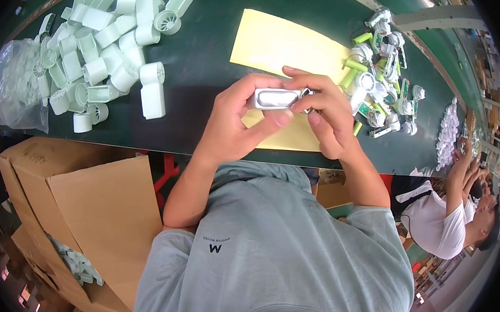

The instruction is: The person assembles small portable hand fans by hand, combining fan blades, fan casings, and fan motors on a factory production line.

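Note:
Both hands hold a small white plastic housing (274, 99) with a shiny silver oblong face, just above the green table. My left hand (232, 119) is closed round its left end, thumb along the lower side. My right hand (331, 112) grips the right end with fingers bent over it; a small dark part shows between those fingers, too covered to name. Beneath and beyond the hands lie yellow sheets (289, 43). To the right of my right hand is a heap of small motor assemblies (381, 78) with green cylindrical batteries, wires and circuit boards.
Pale green plastic housings (102, 42) are piled at the left of the table (205, 27), beside a clear plastic bag (21, 88). An open cardboard box (101, 220) stands below the table's left edge. A co-worker (449, 221) sits at the right near a row of whitish parts (447, 134).

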`<action>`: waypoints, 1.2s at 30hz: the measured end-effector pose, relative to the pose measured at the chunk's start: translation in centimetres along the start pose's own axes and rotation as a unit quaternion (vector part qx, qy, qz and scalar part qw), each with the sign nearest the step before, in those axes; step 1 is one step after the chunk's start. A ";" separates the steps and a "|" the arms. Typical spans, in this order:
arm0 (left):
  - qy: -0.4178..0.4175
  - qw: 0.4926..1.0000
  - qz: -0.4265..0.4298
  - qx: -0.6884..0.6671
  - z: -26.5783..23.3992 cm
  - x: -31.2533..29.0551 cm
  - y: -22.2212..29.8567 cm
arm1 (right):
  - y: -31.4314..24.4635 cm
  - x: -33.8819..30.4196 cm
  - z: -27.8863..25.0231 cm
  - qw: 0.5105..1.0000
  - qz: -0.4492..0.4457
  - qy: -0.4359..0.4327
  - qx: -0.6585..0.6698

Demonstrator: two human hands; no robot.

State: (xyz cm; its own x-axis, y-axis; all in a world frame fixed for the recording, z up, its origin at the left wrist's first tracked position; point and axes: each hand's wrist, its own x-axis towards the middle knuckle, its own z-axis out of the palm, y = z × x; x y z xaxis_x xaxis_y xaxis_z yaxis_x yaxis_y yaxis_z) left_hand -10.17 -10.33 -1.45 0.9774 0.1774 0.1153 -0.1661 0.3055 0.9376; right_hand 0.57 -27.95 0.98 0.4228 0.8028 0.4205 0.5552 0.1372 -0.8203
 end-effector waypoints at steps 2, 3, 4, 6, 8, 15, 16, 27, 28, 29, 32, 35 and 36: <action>0.003 0.999 -0.006 0.036 0.0 0.0 0.1 | 0.5 -0.7 0.9 0.998 0.010 0.039 0.038; 0.012 0.997 0.019 0.080 0.1 0.0 -0.2 | 0.2 -0.7 1.6 0.995 0.017 0.086 0.055; 0.022 0.991 0.044 0.123 0.1 0.1 -0.3 | -0.2 -0.6 1.4 0.995 0.037 0.082 0.034; 0.007 0.981 0.089 0.173 0.1 0.3 -0.4 | -0.5 -0.3 2.0 0.980 0.130 0.134 0.063; -0.015 0.957 0.150 0.246 -0.4 0.5 -0.5 | -0.6 0.1 2.1 0.956 0.234 0.166 0.060; -0.018 0.971 0.011 0.239 1.3 0.0 -0.8 | -0.3 0.8 2.8 0.952 0.203 0.226 -0.045; -0.017 0.971 0.010 0.239 1.3 0.1 -0.7 | -0.3 0.8 2.8 0.951 0.195 0.230 -0.067; -0.013 0.974 0.075 0.211 1.3 0.1 -0.4 | -0.6 0.9 2.4 0.959 0.135 0.224 -0.104; -0.013 0.974 0.075 0.211 1.3 0.1 -0.5 | -0.6 1.0 2.4 0.960 0.105 0.224 -0.127; -0.010 0.980 0.068 0.185 1.4 0.0 -0.5 | -0.7 1.1 2.3 0.960 0.106 0.224 -0.127; -0.013 0.983 0.062 0.174 1.1 -0.2 -0.4 | -0.9 1.2 2.4 0.960 0.081 0.219 -0.154; -0.017 0.979 0.063 0.196 1.0 -0.3 -0.5 | -0.8 1.1 2.5 0.961 0.085 0.222 -0.142; -0.015 0.977 0.062 0.202 0.9 -0.3 -0.6 | -0.8 1.1 2.4 0.963 0.111 0.216 -0.121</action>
State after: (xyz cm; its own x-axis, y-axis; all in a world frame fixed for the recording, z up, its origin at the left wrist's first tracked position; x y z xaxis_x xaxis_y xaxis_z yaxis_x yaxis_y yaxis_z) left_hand -10.29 -11.38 -1.74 0.9576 0.1603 0.2396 -0.2234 -0.1124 0.9682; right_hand -1.12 -25.76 1.14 0.7794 0.4739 0.4099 0.5451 -0.1902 -0.8165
